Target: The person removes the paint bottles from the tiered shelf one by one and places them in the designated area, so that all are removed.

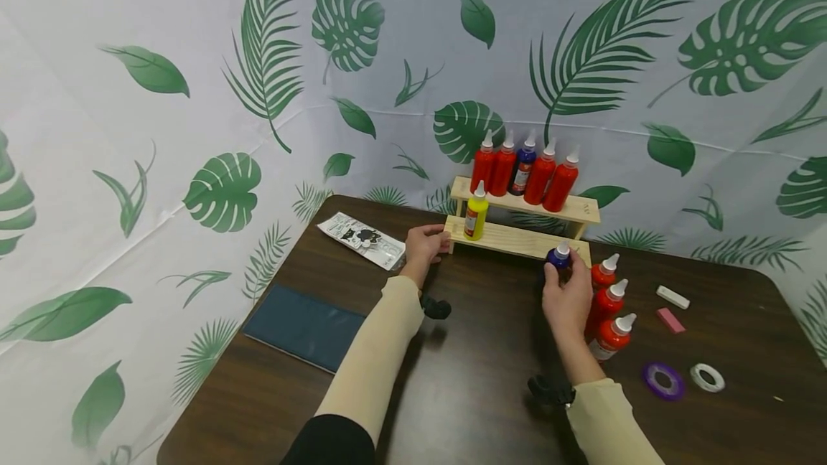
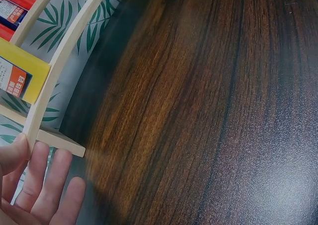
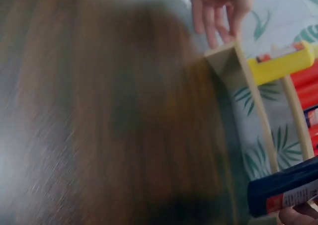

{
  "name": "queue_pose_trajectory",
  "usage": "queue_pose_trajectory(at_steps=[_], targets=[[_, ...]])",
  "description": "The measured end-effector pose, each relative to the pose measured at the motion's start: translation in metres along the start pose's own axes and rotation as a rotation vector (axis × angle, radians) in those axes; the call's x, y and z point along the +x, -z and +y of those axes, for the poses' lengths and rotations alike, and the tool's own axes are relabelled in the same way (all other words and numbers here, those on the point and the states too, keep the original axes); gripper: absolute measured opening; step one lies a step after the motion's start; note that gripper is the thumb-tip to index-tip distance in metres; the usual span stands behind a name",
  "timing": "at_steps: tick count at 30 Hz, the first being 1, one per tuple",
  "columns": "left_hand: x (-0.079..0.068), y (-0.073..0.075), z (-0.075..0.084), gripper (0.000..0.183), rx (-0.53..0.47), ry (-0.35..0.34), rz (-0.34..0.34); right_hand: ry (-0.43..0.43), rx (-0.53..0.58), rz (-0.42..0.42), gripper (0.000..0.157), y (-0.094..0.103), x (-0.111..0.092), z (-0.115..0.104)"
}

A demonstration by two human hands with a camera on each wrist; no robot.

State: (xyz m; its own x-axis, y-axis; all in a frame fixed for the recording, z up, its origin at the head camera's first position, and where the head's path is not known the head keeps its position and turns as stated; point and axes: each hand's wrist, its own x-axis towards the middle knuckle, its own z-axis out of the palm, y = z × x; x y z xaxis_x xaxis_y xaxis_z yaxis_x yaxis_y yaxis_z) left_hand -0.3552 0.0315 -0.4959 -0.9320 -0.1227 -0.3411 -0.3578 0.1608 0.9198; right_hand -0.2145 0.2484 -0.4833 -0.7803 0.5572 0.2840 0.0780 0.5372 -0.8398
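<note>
head view: right fingers [image 1: 581, 273] grip a blue bottle [image 1: 558, 258] (left fingers [image 1: 441, 239] pinch the wooden rack [image 1: 517, 240]).

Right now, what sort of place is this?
Probably an indoor craft table: coloured squeeze bottles, maybe paint, stand on a little wooden rack, and rings that look like tape rolls lie to the right.

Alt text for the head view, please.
A person's right hand holds a blue bottle by the right end of a two-tier wooden rack; the left hand grips its left end. Five bottles stand on top, a yellow bottle below.
</note>
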Motion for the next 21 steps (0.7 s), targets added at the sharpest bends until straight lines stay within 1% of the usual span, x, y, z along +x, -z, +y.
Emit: queue_pose_trajectory(at_steps=[2, 4, 9, 14, 21], targets=[[0.002, 0.000, 0.000, 0.022, 0.002, 0.004, 0.002, 0.012, -0.046, -0.004, 0.051, 0.001, 0.000, 0.005], [0.003, -0.001, 0.000, 0.021, 0.004, 0.010, 0.004, 0.015, -0.067, -0.010, 0.051, 0.002, 0.000, 0.010], [0.005, -0.001, 0.000, 0.019, -0.004, 0.017, 0.007, -0.002, -0.071, -0.025, 0.050, 0.002, 0.000, 0.015], [0.004, -0.001, -0.001, 0.020, -0.001, 0.006, 0.001, -0.036, -0.082, -0.039, 0.051, 0.002, 0.000, 0.016], [0.003, 0.000, 0.000, 0.022, -0.002, 0.006, -0.001, -0.047, -0.090, -0.050, 0.052, 0.002, 0.001, 0.018]])
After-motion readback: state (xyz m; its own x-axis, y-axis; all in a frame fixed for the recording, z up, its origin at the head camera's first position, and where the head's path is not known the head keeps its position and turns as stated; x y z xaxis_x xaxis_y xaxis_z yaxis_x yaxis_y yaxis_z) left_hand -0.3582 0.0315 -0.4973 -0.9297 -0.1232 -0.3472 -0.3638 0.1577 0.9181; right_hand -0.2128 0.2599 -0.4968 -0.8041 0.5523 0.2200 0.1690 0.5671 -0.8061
